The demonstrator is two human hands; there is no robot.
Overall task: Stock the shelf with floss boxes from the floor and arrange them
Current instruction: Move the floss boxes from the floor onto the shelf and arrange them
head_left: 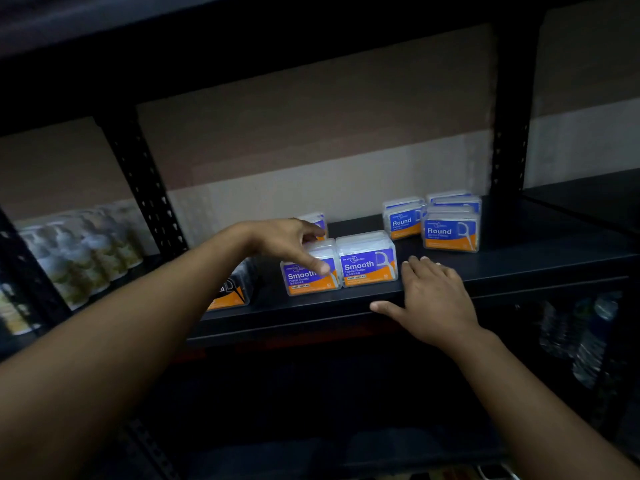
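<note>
On shelf (519,258), left hand (287,242) seemingly touches Smooth box (310,275); right hand (433,299) flat.

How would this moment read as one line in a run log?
left hand: fingers touching left clear plastic "Smooth" floss box | right hand: flat on dark metal shelf edge | "Round" floss boxes: rear right

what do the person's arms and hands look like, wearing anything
Both arms are bare as far as the picture shows: no sleeves and no gloves. The left hand and right hand show no rings, and neither wrist has a watch or band. Fingernails look short and plain.
</note>
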